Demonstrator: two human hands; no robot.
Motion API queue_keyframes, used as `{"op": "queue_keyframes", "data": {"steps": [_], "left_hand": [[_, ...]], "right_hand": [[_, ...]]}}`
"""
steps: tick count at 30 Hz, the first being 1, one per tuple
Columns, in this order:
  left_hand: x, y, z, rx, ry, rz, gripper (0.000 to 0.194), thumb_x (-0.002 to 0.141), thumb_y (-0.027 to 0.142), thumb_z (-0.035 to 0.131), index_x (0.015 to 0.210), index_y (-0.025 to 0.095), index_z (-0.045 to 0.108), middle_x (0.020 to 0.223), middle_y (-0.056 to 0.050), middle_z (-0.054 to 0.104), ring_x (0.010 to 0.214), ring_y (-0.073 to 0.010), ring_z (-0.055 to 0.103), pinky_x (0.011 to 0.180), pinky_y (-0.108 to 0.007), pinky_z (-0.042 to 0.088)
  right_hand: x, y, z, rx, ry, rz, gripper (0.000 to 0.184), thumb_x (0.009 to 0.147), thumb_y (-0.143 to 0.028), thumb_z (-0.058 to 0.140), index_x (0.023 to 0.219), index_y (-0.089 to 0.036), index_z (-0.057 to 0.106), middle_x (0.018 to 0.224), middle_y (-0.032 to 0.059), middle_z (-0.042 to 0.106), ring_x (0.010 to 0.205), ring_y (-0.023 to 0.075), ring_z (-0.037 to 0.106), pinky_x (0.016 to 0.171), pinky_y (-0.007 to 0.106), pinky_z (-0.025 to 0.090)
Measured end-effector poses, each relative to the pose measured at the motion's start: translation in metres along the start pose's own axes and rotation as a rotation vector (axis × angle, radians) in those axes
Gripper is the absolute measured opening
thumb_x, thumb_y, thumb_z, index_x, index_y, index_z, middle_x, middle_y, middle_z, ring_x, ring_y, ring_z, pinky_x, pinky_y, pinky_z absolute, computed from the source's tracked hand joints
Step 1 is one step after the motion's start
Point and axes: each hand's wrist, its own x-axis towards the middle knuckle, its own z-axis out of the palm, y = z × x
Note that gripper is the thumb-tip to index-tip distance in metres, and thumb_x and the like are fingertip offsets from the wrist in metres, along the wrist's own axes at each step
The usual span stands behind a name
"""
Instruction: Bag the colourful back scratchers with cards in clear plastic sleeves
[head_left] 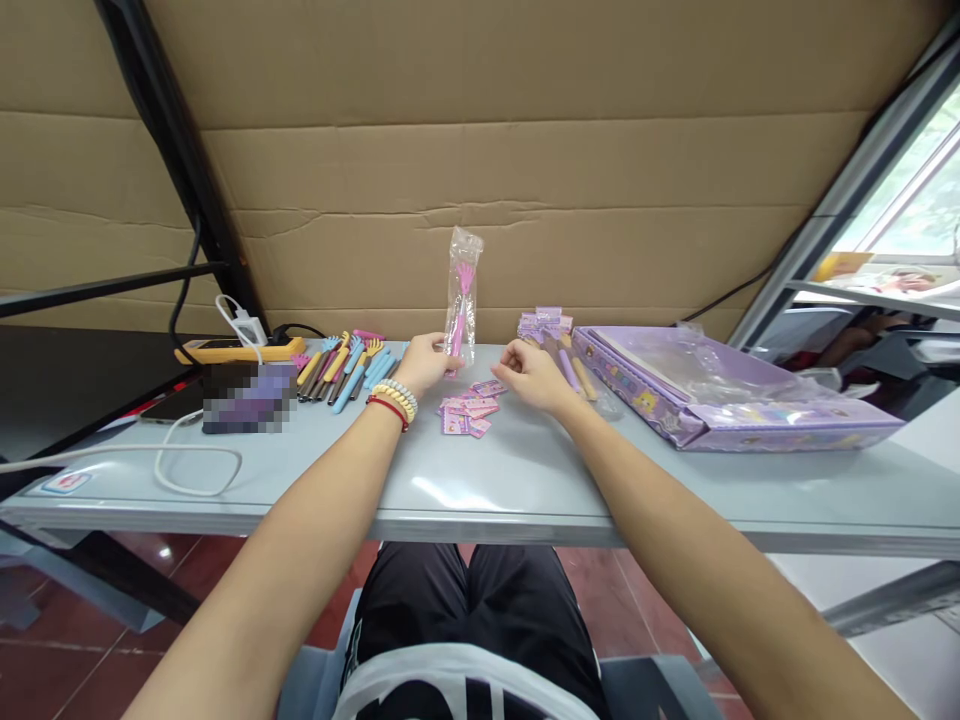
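My left hand (425, 364), wearing beaded bracelets at the wrist, pinches the lower end of a clear plastic bag (466, 255). Upright inside the bag stands a pink stick (457, 328) topped with a small hand shape, like a back scratcher. To the right, my right hand (531, 374) is closed with thumb and fingertips together; whatever is in them, if anything, is too small to make out. Between and just below the hands lie several small pink and purple printed cards (466, 409), loosely overlapping on the grey table (495, 480).
Left of my hands lies a pile of coloured sticks with hand-shaped ends (349, 370). A blurred phone-like object (247, 400) and white cable (199, 490) are farther left. More cards (544, 322), bagged sticks (574, 370) and a purple box (787, 430) occupy the right. Cardboard (525, 170) stands behind.
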Motion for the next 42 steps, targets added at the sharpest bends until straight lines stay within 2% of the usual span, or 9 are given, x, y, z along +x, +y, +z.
{"op": "queue_keyframes", "data": {"steps": [4, 7, 10, 15, 21, 26, 30, 34, 42], "left_hand": [[0.003, -0.004, -0.006, 0.484, 0.062, 0.032, 0.037, 0.065, 0.016, 0.07, 0.102, 0.016, 0.07, 0.072, -0.002, 0.069, 0.068, -0.017, 0.063, 0.069, -0.027, 0.048], [-0.001, -0.002, -0.005, 0.741, 0.077, 0.1, 0.038, 0.069, 0.019, 0.067, 0.107, 0.018, 0.07, 0.086, -0.006, 0.072, 0.081, -0.0209, 0.065, 0.073, -0.026, 0.047], [-0.004, -0.001, -0.002, 0.848, 0.063, 0.159, 0.038, 0.072, 0.019, 0.063, 0.109, 0.02, 0.07, 0.096, -0.008, 0.073, 0.093, -0.0238, 0.064, 0.078, -0.026, 0.046], [-0.005, 0.0, -0.002, 0.856, 0.019, 0.175, 0.038, 0.074, 0.016, 0.056, 0.11, 0.018, 0.069, 0.101, -0.012, 0.072, 0.097, -0.0273, 0.063, 0.08, -0.029, 0.045], [-0.006, 0.001, -0.002, 0.843, 0.054, 0.17, 0.036, 0.075, 0.017, 0.056, 0.109, 0.018, 0.069, 0.103, -0.013, 0.071, 0.1, -0.0294, 0.063, 0.082, -0.031, 0.045], [-0.006, 0.003, -0.001, 0.833, 0.125, 0.153, 0.033, 0.077, 0.018, 0.054, 0.106, 0.017, 0.069, 0.104, -0.015, 0.071, 0.101, -0.0295, 0.063, 0.083, -0.032, 0.045], [-0.006, 0.002, -0.002, 0.842, 0.144, 0.163, 0.036, 0.078, 0.017, 0.052, 0.111, 0.015, 0.067, 0.106, -0.015, 0.07, 0.103, -0.0298, 0.062, 0.086, -0.034, 0.044], [-0.005, 0.0, -0.002, 0.866, 0.129, 0.19, 0.038, 0.078, 0.015, 0.051, 0.113, 0.016, 0.065, 0.108, -0.014, 0.069, 0.104, -0.0297, 0.062, 0.086, -0.034, 0.044], [-0.006, -0.001, -0.002, 0.846, 0.103, 0.19, 0.037, 0.078, 0.015, 0.052, 0.113, 0.017, 0.066, 0.108, -0.014, 0.069, 0.104, -0.0298, 0.061, 0.087, -0.034, 0.045]], "right_hand": [[0.001, 0.004, -0.001, -0.28, -0.152, 0.026, 0.007, 0.077, -0.022, 0.06, 0.08, -0.015, 0.06, 0.083, 0.0047, 0.066, 0.072, 0.0146, 0.056, 0.066, 0.026, 0.039], [0.0, 0.005, -0.001, -0.388, -0.203, 0.032, 0.016, 0.08, -0.024, 0.061, 0.091, -0.014, 0.066, 0.097, 0.0082, 0.068, 0.085, 0.0182, 0.06, 0.076, 0.028, 0.043], [-0.001, 0.004, 0.0, -0.437, -0.228, 0.008, 0.029, 0.083, -0.022, 0.057, 0.109, -0.012, 0.065, 0.112, 0.0115, 0.066, 0.099, 0.022, 0.06, 0.088, 0.031, 0.043], [-0.001, 0.007, 0.0, -0.427, -0.279, -0.011, 0.041, 0.084, -0.008, 0.047, 0.123, -0.007, 0.06, 0.128, 0.0155, 0.058, 0.12, 0.0256, 0.052, 0.103, 0.035, 0.038], [0.0, 0.011, 0.001, -0.384, -0.256, 0.002, 0.044, 0.081, -0.004, 0.046, 0.121, -0.01, 0.062, 0.127, 0.0149, 0.059, 0.12, 0.0264, 0.053, 0.103, 0.038, 0.039], [-0.002, 0.003, -0.001, -0.34, -0.264, -0.007, 0.035, 0.086, -0.017, 0.051, 0.119, -0.011, 0.063, 0.125, 0.0138, 0.06, 0.117, 0.0259, 0.054, 0.102, 0.038, 0.039], [-0.005, -0.005, 0.001, -0.323, -0.381, -0.132, 0.036, 0.086, -0.029, 0.058, 0.119, -0.015, 0.064, 0.125, 0.0127, 0.058, 0.12, 0.0273, 0.048, 0.104, 0.039, 0.035], [-0.008, -0.009, 0.008, -0.439, -0.508, -0.08, 0.046, 0.087, -0.037, 0.057, 0.128, -0.018, 0.06, 0.136, 0.0184, 0.045, 0.13, 0.0357, 0.035, 0.104, 0.048, 0.03], [-0.007, -0.006, 0.014, -0.348, -0.393, -0.188, 0.022, 0.085, -0.024, 0.057, 0.099, -0.017, 0.072, 0.115, 0.0134, 0.057, 0.115, 0.0278, 0.046, 0.101, 0.041, 0.034]]}}
